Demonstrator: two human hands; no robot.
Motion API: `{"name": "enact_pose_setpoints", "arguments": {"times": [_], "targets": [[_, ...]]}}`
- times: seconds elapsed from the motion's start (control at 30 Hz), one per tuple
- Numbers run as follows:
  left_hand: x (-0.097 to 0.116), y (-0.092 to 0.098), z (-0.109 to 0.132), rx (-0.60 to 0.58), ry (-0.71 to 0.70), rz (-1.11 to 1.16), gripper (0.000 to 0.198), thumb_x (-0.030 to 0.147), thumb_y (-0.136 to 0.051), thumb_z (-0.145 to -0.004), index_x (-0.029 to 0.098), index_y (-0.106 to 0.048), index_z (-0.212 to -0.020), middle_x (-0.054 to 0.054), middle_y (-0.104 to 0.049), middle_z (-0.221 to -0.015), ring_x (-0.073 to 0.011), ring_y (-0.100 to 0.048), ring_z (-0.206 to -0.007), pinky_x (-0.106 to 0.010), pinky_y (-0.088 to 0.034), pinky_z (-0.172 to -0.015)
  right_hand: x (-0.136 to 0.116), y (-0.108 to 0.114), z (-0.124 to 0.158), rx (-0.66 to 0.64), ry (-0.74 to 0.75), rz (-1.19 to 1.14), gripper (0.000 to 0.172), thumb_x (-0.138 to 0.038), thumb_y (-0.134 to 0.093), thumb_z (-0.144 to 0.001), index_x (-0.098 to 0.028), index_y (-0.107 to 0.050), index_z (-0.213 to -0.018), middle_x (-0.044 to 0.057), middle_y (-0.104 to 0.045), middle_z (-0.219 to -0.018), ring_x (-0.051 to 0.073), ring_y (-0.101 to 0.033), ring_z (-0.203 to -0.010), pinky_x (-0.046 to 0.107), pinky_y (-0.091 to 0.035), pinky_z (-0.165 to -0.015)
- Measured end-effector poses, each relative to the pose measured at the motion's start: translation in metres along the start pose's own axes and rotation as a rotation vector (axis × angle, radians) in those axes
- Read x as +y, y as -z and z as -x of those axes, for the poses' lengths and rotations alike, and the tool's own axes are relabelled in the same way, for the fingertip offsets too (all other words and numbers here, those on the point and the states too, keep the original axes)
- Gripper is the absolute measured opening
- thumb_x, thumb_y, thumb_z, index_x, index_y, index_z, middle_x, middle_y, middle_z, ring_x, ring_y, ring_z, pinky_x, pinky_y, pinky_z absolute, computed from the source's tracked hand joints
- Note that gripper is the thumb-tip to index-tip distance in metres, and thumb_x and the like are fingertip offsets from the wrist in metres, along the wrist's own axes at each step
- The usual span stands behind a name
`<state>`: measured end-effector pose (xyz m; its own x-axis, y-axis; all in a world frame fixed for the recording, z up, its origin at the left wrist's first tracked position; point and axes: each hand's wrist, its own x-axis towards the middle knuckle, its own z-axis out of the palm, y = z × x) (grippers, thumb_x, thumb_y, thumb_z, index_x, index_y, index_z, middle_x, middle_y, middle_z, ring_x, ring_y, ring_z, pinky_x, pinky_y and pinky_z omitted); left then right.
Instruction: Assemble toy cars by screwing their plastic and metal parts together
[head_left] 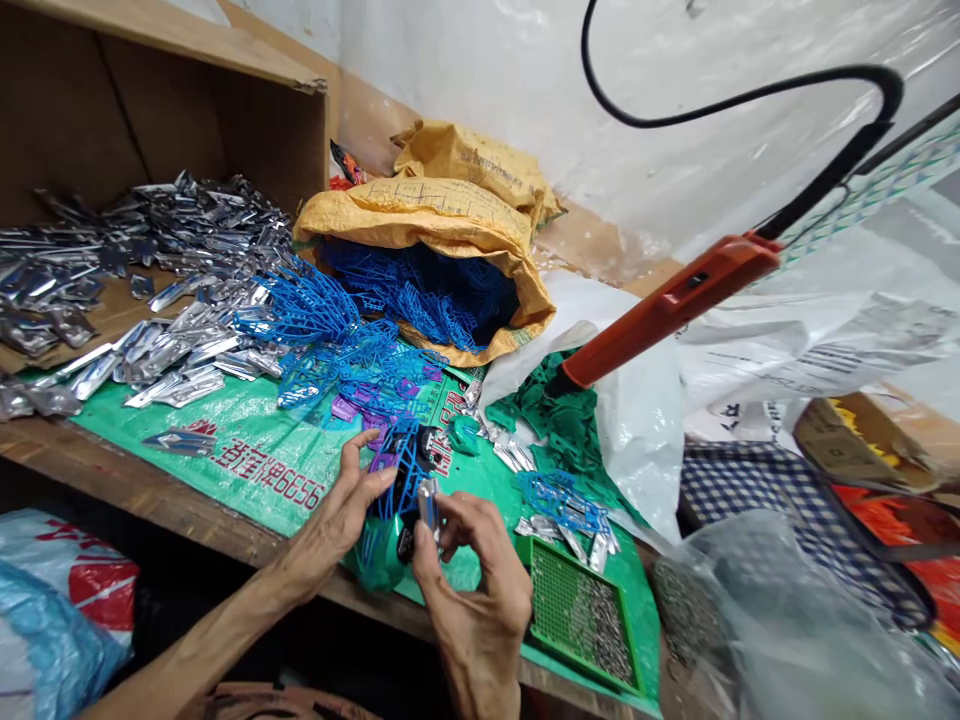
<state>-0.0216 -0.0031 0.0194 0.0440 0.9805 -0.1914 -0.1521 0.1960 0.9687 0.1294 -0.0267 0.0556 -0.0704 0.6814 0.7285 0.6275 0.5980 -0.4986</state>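
My left hand (pixel 341 515) is curled around a blue plastic frame (pixel 397 475) with a purple piece in it, fingers wrapped at its left side. My right hand (pixel 472 570) pinches a small shiny metal piece (pixel 429 503) between thumb and fingers, right against the blue frame. Both hands hover over the front edge of a green woven sheet (pixel 262 440) on a wooden bench. A teal plastic part (pixel 379 560) lies just under the hands.
Heaps of silver metal pieces (pixel 150 290) fill the left side. Tangled blue frames (pixel 330 330) spill from a yellow sack (pixel 442 220). A green mesh tray (pixel 577 615) of small metal bits sits at the right, an orange-handled tool (pixel 675 300) above, with plastic bags (pixel 787 340) beyond.
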Motion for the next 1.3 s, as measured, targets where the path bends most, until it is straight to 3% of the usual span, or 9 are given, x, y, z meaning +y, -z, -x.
{"name": "enact_pose_setpoints", "arguments": {"times": [0.1, 0.27, 0.4, 0.47, 0.6, 0.77, 1.07, 1.3], "targets": [[0.013, 0.009, -0.001, -0.173, 0.008, -0.069, 0.073, 0.063, -0.064, -0.086, 0.026, -0.04, -0.144, -0.011, -0.069, -0.13, -0.0324, -0.063, -0.125, -0.046, -0.047, -0.108, 0.004, 0.015, -0.015, -0.008, 0.034, 0.021, 0.025, -0.006, -0.066, -0.087, -0.018, -0.067, -0.108, 0.004, -0.069, -0.09, 0.008, -0.06, -0.062, 0.022, -0.058, -0.063], [0.024, 0.015, -0.005, -0.223, -0.127, -0.481, 0.076, 0.036, -0.081, -0.067, 0.024, -0.052, -0.136, -0.006, -0.071, -0.115, -0.029, -0.07, -0.1, -0.041, -0.054, -0.091, 0.015, 0.021, -0.028, -0.113, 0.086, -0.042, 0.025, -0.007, -0.067, -0.084, -0.019, -0.068, -0.106, 0.005, -0.07, -0.091, 0.011, -0.067, -0.072, 0.024, -0.058, -0.065], [0.026, 0.021, -0.004, -0.35, -0.35, -0.619, 0.079, 0.025, -0.079, -0.068, 0.026, -0.054, -0.143, -0.01, -0.067, -0.134, -0.032, -0.065, -0.121, -0.042, -0.05, -0.104, 0.022, 0.028, -0.032, -0.337, 0.12, -0.106, 0.024, -0.008, -0.067, -0.084, -0.02, -0.07, -0.104, 0.006, -0.072, -0.09, 0.015, -0.07, -0.079, 0.025, -0.059, -0.066], [0.027, 0.025, -0.003, -0.44, -0.361, -0.617, 0.089, 0.022, -0.079, -0.069, 0.028, -0.048, -0.152, -0.011, -0.064, -0.143, -0.0336, -0.06, -0.13, -0.043, -0.047, -0.11, 0.023, 0.035, -0.035, -0.429, 0.127, -0.103, 0.024, -0.008, -0.066, -0.083, -0.02, -0.071, -0.103, 0.005, -0.071, -0.089, 0.015, -0.07, -0.08, 0.026, -0.059, -0.068], [0.028, 0.029, -0.003, -0.569, -0.323, -0.567, 0.097, 0.022, -0.078, -0.073, 0.032, -0.036, -0.16, -0.008, -0.066, -0.14, -0.0329, -0.063, -0.126, -0.042, -0.049, -0.107, 0.024, 0.042, -0.037, -0.63, 0.157, -0.039, 0.022, -0.008, -0.066, -0.083, -0.019, -0.072, -0.101, 0.005, -0.07, -0.089, 0.015, -0.067, -0.077, 0.026, -0.055, -0.066], [0.023, 0.029, -0.006, -0.582, -0.409, -0.541, 0.101, 0.022, -0.08, -0.072, 0.03, -0.032, -0.162, -0.008, -0.064, -0.139, -0.0294, -0.064, -0.122, -0.037, -0.049, -0.106, 0.022, 0.039, -0.027, -0.744, 0.211, 0.058, 0.02, -0.008, -0.066, -0.084, -0.02, -0.07, -0.099, 0.003, -0.067, -0.088, 0.016, -0.064, -0.077, 0.027, -0.05, -0.067], [0.027, 0.026, -0.004, -0.62, -0.324, -0.629, 0.097, 0.031, -0.08, -0.076, 0.028, -0.033, -0.161, -0.006, -0.074, -0.12, -0.0282, -0.073, -0.101, -0.03, -0.053, -0.083, 0.011, 0.042, -0.024, -0.823, 0.286, 0.169, 0.022, -0.012, -0.062, -0.092, -0.022, -0.064, -0.112, 0.005, -0.068, -0.101, 0.02, -0.062, -0.089, 0.034, -0.049, -0.076], [0.029, 0.025, 0.0, -0.579, -0.299, -0.604, 0.081, 0.039, -0.081, -0.077, 0.03, -0.051, -0.151, -0.006, -0.071, -0.135, -0.033, -0.069, -0.118, -0.035, -0.052, -0.097, 0.02, 0.04, -0.028, -0.828, 0.275, 0.035, 0.024, -0.017, -0.058, -0.098, -0.024, -0.067, -0.119, 0.007, -0.07, -0.108, 0.02, -0.067, -0.1, 0.035, -0.056, -0.085]]}}
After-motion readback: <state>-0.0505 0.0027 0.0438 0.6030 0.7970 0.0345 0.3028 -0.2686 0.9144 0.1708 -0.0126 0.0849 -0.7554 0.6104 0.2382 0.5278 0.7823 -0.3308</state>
